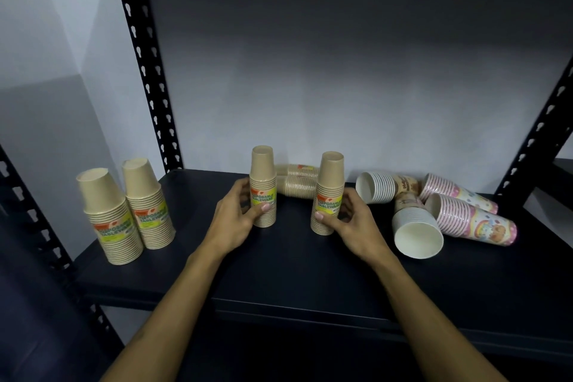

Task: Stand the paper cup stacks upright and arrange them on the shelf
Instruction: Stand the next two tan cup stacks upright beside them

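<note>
Two small brown cup stacks stand upright, mouths down, mid-shelf. My left hand (236,216) grips the left small stack (263,186) near its base. My right hand (347,220) grips the right small stack (329,192) the same way. Behind them two more small brown stacks (298,180) lie on their sides. At the left, two large brown stacks (111,220) (152,205) stand upright side by side. At the right, two white-and-brown stacks (379,187) (415,229) and two pink patterned stacks (455,192) (474,220) lie tipped over.
The dark shelf board (294,270) has bare room in front of my hands and between the left stacks and the middle. Black perforated uprights (145,71) (536,139) frame the bay. A grey wall closes the back, and another shelf sits overhead.
</note>
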The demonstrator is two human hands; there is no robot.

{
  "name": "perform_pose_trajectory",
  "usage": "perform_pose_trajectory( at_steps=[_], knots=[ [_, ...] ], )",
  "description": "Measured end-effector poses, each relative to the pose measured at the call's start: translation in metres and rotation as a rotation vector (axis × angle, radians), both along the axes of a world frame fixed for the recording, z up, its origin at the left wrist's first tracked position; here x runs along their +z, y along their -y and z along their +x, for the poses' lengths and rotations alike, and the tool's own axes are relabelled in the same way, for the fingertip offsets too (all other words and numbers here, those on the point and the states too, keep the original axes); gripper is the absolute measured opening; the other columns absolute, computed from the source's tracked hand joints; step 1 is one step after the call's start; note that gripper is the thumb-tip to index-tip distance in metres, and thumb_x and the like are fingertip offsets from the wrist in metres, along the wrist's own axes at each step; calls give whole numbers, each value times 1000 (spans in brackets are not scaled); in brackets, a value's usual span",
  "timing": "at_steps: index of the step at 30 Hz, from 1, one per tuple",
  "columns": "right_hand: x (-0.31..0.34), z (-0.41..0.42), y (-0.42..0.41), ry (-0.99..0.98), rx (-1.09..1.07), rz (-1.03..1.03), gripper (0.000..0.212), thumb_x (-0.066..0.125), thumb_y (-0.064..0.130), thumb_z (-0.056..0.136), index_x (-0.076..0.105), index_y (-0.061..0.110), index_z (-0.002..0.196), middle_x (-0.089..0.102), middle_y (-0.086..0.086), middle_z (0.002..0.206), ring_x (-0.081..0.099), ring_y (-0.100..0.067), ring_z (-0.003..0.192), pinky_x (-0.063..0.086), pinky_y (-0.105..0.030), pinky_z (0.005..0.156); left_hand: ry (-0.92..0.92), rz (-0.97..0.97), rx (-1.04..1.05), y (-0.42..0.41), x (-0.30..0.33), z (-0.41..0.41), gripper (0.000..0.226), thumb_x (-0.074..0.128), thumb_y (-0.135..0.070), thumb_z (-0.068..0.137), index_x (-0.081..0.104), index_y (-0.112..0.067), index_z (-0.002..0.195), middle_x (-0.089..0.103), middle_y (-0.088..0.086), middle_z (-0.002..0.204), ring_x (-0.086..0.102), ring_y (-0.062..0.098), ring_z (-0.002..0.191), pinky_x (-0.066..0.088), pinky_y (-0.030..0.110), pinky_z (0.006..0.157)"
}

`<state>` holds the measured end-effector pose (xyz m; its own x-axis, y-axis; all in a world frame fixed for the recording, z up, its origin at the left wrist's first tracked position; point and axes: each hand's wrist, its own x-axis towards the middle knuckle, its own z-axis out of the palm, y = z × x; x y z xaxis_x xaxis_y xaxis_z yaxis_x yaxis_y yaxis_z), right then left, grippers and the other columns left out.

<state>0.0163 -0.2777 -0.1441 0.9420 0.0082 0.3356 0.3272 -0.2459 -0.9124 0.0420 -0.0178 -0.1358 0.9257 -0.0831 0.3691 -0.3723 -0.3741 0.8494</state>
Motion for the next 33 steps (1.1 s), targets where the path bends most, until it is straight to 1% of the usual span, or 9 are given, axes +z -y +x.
perform_pose_trajectory(
  at_steps=[4,8,12,16,18,22,27,30,33],
  knots=[
    [-1,0,0,13,-16,-18,49,85,23,78,56,16,116,72,1,109,69,-13,104,56,-33,93,-9,8,-15,-1,-2,0,56,75,-19,88,50,-18,138,66,-9,126,62,1,116,46,10,95],
    [-2,0,-1,26,-28,-28,50,86,25,76,56,18,115,71,3,109,68,-12,103,56,-34,93,-29,21,-50,-3,-3,0,54,71,-15,92,48,-19,141,65,-12,126,60,-3,119,46,20,103],
    [-1,2,-3,23,-4,-54,51,87,27,75,55,18,115,71,2,109,69,-13,104,57,-39,94,-31,25,-68,-3,-3,-4,54,66,-13,94,45,-20,143,62,-18,126,57,-9,118,44,15,102],
    [3,6,-14,-4,58,-71,53,87,27,74,56,22,116,72,1,112,69,-16,107,55,-44,97,-11,7,-46,-10,-8,-13,54,65,-15,95,43,-23,143,62,-14,130,57,-5,122,45,23,105],
    [4,10,-24,-15,84,-90,52,88,30,71,56,24,113,72,1,111,69,-16,107,55,-45,98,18,-2,-4,-14,-11,-22,56,66,-18,95,40,-24,144,62,-10,133,58,-2,121,46,24,104],
    [6,15,-48,-34,153,-115,51,87,19,75,55,21,114,72,2,115,68,-14,109,54,-41,99,69,-18,87,-24,-17,-39,52,66,-21,95,37,-27,138,63,-10,130,61,-1,117,49,26,100],
    [8,25,-75,-55,245,-124,58,87,27,73,54,23,121,69,4,122,67,-13,113,53,-40,100,122,25,225,-27,-19,-45,54,65,-17,95,36,-25,140,56,-15,130,57,0,118,47,19,97],
    [10,34,-90,-62,293,-139,57,86,21,76,52,24,122,68,5,124,65,-12,116,52,-37,103,176,47,376,-29,-21,-42,55,67,-19,94,39,-24,141,55,-6,131,57,11,119,47,28,99],
    [14,46,-106,-68,355,-144,58,84,16,79,51,23,127,66,8,125,63,-8,117,50,-29,102,177,39,500,-28,-19,-37,55,67,-18,94,42,-21,142,52,-5,122,58,13,112,48,30,96]
  ],
)
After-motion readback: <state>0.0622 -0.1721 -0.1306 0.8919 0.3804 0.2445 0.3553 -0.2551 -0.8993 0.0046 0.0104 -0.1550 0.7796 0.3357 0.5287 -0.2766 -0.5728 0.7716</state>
